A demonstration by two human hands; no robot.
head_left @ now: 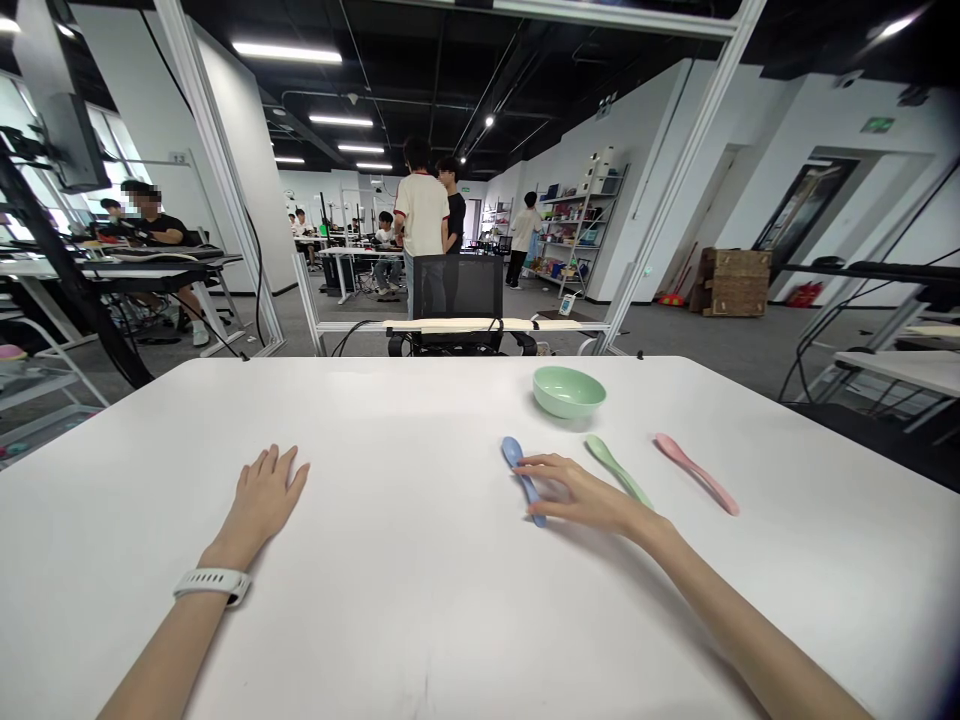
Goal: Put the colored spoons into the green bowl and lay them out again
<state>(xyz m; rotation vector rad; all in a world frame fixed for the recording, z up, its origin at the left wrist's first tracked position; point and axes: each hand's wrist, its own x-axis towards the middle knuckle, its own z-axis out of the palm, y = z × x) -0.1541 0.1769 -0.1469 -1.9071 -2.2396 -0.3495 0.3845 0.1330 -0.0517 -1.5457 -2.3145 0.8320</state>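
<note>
My right hand (574, 490) is over a blue spoon (511, 450) that lies on the white table. Its thumb and fingers are apart, with the fingertips at the spoon's handle; whether they press on it is hard to see. Just beyond that hand lies a light green spoon (611, 460), its handle end partly hidden by the wrist. Farther right is a pink spoon (694, 470), lying at a slant. A green bowl (568, 392) stands upright behind the spoons. On the left, my left hand (264, 495) rests flat on the tabletop with fingers spread, holding nothing.
The white table (360, 600) reaches to a metal frame (652, 200) at its far side. Behind the far edge stands a black chair (457, 285). Several people are in the room beyond, near desks and a shelf rack (577, 230). A monitor (60, 100) hangs at the left.
</note>
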